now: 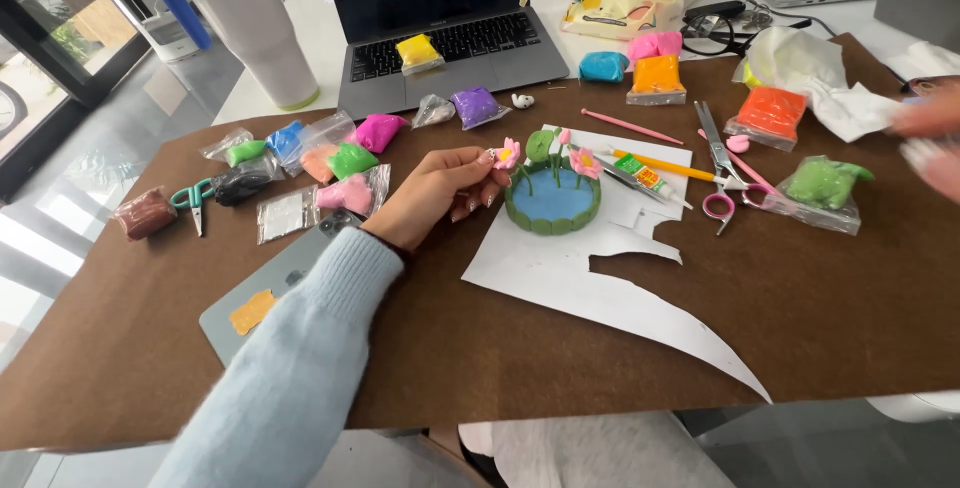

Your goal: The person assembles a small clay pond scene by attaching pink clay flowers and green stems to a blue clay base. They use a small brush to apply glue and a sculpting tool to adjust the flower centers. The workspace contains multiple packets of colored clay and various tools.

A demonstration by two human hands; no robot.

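One pink clay flower (507, 154) sits pinched between left-hand fingers (478, 161).

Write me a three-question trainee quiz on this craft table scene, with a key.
1. True or false: the left hand holds a small pink clay flower between its fingertips.
2. What is the colour inside the round clay pond? A) blue B) red C) yellow
3. Fill in: the pink-handled scissors lie to the ____ of the pond in the picture.

Key: 1 true; 2 A; 3 right. The right hand is blurred at the picture's edge, so no question rests on it.
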